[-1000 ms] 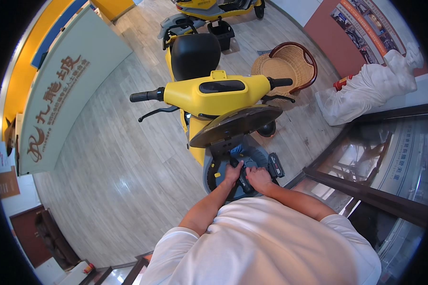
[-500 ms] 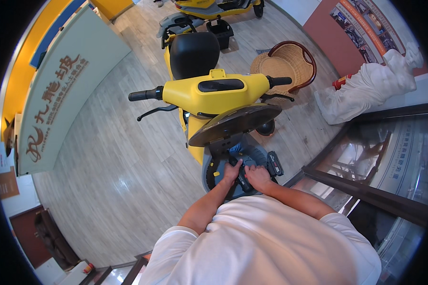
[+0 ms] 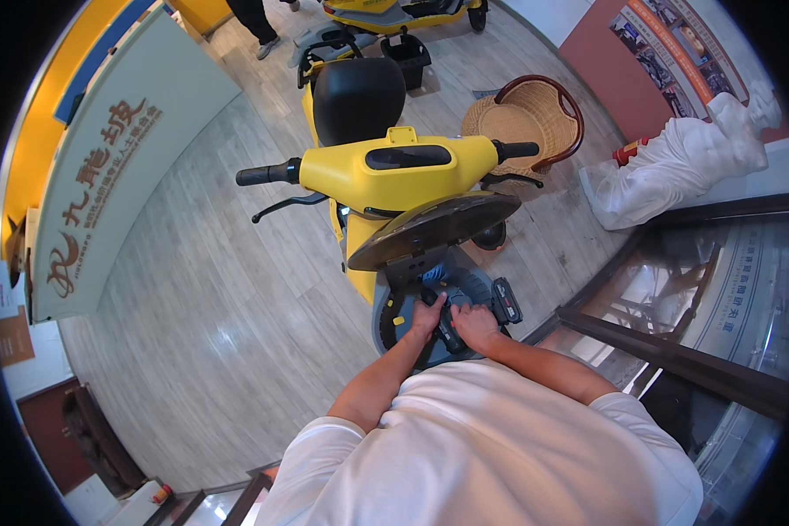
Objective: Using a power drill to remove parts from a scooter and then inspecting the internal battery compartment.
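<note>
Both hands are inside an open grey bin [image 3: 485,279] at the near end of a yellow scooter [image 3: 359,180]. My right hand [image 3: 475,328] is closed round the handle of what looks like a dark cordless drill [image 3: 448,333]. Its battery block [image 3: 506,301] sticks out to the right of that hand, over the bin's rim. My left hand [image 3: 426,317] is closed on the drill's other side, near its front end. The drill's tip and what it touches are hidden. Above the hands, a dark round lid [image 3: 438,230] stands tilted up.
Beyond the lid are the handlebar's left grip [image 3: 267,174] and right grip [image 3: 515,149]. A wicker chair [image 3: 522,123] and white statue [image 3: 675,167] stand to the right. Glass-topped dark framing [image 3: 675,346] lies near right. A pale counter [image 3: 140,167] is on the left.
Another person's dark-trousered leg and shoe have come into view at the far top left. My hands and the drill look almost unchanged.
</note>
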`<state>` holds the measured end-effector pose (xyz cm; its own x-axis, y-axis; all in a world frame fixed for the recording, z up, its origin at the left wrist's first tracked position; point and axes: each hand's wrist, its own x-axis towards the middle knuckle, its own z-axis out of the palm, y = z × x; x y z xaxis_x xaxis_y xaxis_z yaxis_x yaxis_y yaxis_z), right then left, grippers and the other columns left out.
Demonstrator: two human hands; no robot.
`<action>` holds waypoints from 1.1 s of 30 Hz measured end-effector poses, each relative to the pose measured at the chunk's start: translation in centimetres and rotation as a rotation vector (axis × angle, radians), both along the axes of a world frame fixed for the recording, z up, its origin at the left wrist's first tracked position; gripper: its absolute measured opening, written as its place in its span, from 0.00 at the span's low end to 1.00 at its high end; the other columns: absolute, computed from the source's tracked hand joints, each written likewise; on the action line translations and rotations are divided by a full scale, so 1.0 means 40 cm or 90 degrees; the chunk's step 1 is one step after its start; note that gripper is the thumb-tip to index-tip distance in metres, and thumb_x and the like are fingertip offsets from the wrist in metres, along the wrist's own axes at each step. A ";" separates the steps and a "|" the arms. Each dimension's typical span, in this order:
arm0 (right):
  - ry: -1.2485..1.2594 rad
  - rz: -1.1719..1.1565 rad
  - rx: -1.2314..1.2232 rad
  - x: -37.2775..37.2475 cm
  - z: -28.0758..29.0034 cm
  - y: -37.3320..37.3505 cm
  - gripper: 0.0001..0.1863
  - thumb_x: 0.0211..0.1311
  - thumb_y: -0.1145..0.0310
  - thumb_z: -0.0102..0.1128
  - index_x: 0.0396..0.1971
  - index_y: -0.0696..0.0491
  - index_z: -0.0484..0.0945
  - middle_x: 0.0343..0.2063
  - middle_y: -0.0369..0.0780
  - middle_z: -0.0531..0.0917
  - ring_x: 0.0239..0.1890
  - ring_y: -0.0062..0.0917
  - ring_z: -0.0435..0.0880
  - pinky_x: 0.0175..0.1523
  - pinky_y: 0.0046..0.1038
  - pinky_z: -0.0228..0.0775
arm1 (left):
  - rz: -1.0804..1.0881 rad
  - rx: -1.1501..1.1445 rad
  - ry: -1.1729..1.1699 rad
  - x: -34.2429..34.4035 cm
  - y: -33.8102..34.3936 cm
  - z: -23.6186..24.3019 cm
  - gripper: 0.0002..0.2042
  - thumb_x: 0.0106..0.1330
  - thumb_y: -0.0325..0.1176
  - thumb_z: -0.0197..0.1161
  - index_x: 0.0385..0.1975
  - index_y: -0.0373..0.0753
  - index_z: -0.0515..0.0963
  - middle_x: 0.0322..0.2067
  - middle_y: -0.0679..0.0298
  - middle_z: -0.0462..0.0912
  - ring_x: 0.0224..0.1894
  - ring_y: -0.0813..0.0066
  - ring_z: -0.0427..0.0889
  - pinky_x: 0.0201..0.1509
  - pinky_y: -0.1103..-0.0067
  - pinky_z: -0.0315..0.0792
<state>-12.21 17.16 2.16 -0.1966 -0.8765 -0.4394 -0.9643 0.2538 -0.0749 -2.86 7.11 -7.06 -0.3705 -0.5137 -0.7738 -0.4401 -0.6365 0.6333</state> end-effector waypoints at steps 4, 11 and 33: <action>0.008 0.006 0.004 0.000 0.004 -0.003 0.13 0.62 0.58 0.54 0.37 0.53 0.71 0.30 0.43 0.81 0.30 0.36 0.84 0.36 0.34 0.74 | -0.008 -0.015 -0.013 0.000 0.000 -0.004 0.25 0.57 0.44 0.70 0.44 0.30 0.71 0.38 0.54 0.80 0.38 0.66 0.80 0.41 0.74 0.75; 0.003 0.001 0.007 -0.002 0.004 -0.005 0.14 0.63 0.58 0.54 0.38 0.53 0.71 0.30 0.43 0.81 0.31 0.36 0.84 0.36 0.35 0.74 | 0.010 -0.009 0.014 -0.004 -0.004 0.022 0.22 0.57 0.43 0.70 0.41 0.31 0.73 0.35 0.56 0.80 0.35 0.69 0.80 0.39 0.74 0.75; -0.008 -0.006 -0.037 0.005 0.004 -0.012 0.11 0.59 0.62 0.55 0.35 0.53 0.72 0.28 0.42 0.81 0.28 0.34 0.84 0.35 0.35 0.74 | 0.018 -0.019 0.004 -0.002 -0.008 -0.001 0.23 0.57 0.44 0.70 0.41 0.31 0.75 0.36 0.54 0.82 0.38 0.68 0.81 0.44 0.73 0.74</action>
<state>-12.00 16.67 2.34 -0.1998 -0.8989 -0.3900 -0.9608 0.2578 -0.1019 -2.94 6.81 -7.10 -0.3601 -0.5467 -0.7560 -0.4189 -0.6293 0.6546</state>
